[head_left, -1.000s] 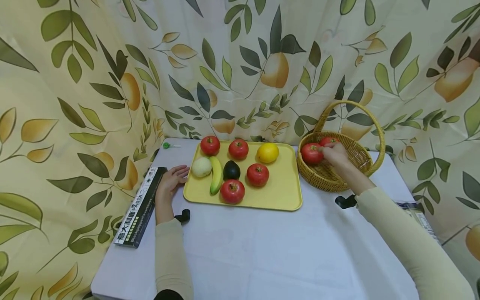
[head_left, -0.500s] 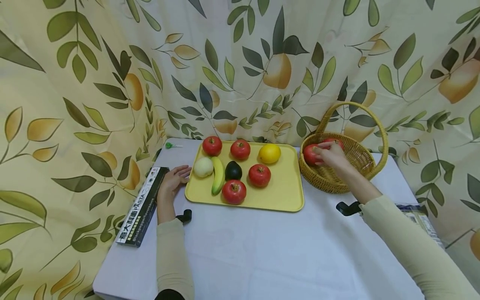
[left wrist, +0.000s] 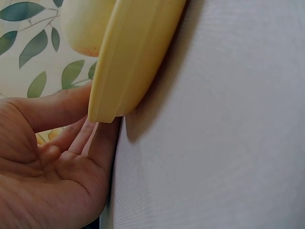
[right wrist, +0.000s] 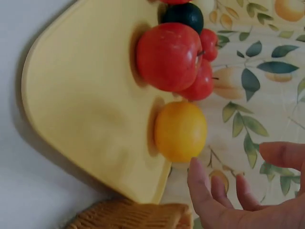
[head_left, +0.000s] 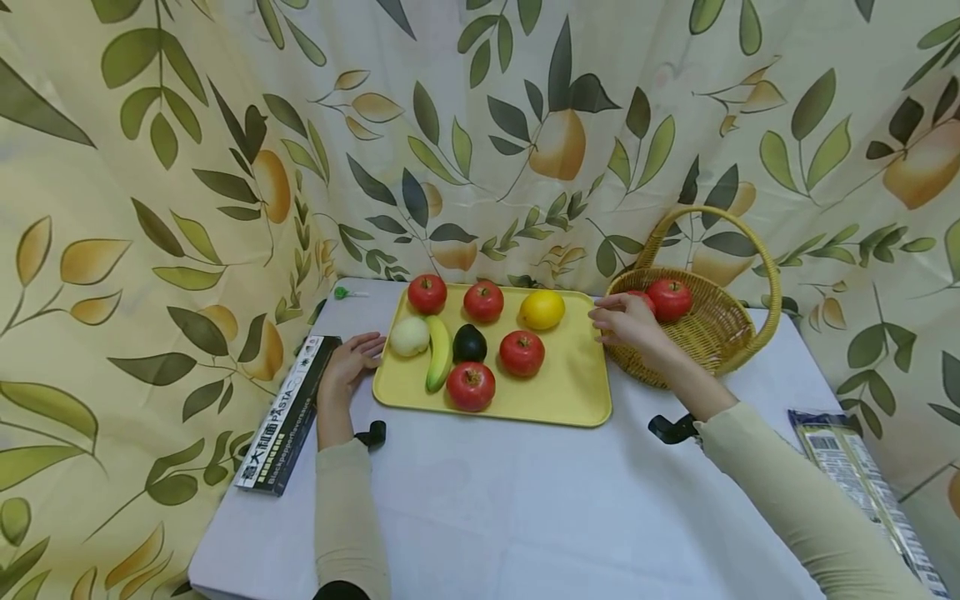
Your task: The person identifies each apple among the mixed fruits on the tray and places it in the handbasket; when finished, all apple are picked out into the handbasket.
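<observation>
My left hand (head_left: 347,369) rests at the left edge of a yellow tray (head_left: 558,392); in the left wrist view its thumb and fingers reach the rim, straight and relaxed. Over the tray's right edge, beside the wicker basket (head_left: 731,337), my right hand (head_left: 636,327) is spread with nothing in it. On the tray lie several red apples (head_left: 522,353), a yellow lemon-like fruit (right wrist: 181,131), a dark avocado (head_left: 469,343), a banana (head_left: 438,354) and a pale round fruit (head_left: 409,336). Inside the basket sit two red apples (head_left: 670,299), one partly hidden behind my right hand.
A black pasta box (head_left: 288,417) lies left of my left forearm. Beyond my right arm is a printed plastic packet (head_left: 862,483). A small green-headed item (head_left: 342,292) lies behind the tray, near the patterned curtain (head_left: 517,108). The basket's tall handle (head_left: 768,275) arches over it.
My right hand has let go of an apple in the basket and moved left, out over the tray's right edge, its fingers spread. The left hand has stayed at the tray's edge.
</observation>
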Motion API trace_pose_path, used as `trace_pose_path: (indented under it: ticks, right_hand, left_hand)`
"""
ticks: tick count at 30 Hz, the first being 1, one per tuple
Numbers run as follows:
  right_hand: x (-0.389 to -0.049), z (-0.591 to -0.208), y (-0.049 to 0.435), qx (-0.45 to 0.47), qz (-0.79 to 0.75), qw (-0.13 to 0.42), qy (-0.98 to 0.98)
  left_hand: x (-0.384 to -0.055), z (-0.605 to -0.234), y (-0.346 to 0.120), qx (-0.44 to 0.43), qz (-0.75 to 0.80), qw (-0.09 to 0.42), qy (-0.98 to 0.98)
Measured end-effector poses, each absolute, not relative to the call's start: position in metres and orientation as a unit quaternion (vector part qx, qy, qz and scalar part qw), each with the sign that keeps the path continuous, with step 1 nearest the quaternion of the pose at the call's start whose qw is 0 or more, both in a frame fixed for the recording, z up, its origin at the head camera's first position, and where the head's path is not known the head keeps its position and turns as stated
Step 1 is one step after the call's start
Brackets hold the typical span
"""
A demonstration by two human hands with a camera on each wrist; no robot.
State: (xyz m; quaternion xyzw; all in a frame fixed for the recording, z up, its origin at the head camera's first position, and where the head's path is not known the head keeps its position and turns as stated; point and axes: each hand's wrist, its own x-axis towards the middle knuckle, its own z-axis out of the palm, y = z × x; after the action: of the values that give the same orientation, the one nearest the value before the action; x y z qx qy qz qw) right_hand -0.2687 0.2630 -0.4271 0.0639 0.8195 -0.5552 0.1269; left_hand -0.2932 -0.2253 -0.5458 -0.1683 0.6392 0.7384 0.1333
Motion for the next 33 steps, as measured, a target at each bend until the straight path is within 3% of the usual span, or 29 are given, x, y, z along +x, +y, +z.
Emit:
trace_pose_path:
  ticks: [18,33]
  right_hand:
    - [-0.273,-0.466,0.216,0.061,-0.591,0.191,0.781]
    - [-0.274,-0.488,0.195,0.070,-0.606,0.202,0.766]
  left_hand:
    - [-0.294,-0.550,-0.225,-0.171,0.738,0.126,0.640]
    - [-0.297,-0.553,-0.226,-0.172,0.734,0.123,0.645]
